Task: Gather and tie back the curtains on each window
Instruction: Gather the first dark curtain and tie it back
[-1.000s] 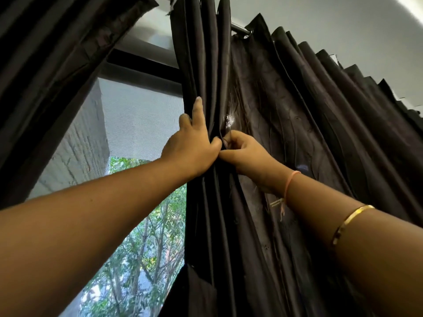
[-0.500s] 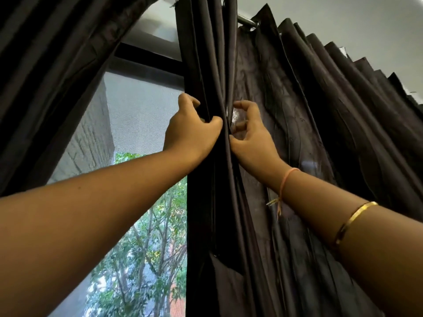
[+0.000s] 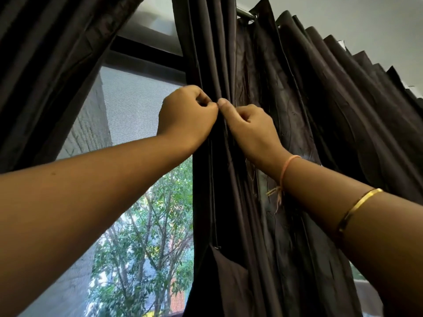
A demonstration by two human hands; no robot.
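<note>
A dark brown curtain (image 3: 286, 124) hangs in deep folds from a metal rod (image 3: 245, 13), bunched to the right of the window. My left hand (image 3: 185, 115) and my right hand (image 3: 249, 126) meet at chest height on its gathered left edge. Both have curled fingers and pinch a narrow fold of the cloth between thumb and fingers, thumbs almost touching. What lies between the fingertips is hidden. A second dark curtain (image 3: 50, 65) hangs drawn to the upper left.
Between the two curtains is a window (image 3: 137, 115) with a fine mesh screen and a black frame; trees and a brick wall show outside. White wall and ceiling lie above the rod at the upper right.
Both hands have closed from a loose, spread hold into a tight pinch on the curtain's edge, and they have drawn together.
</note>
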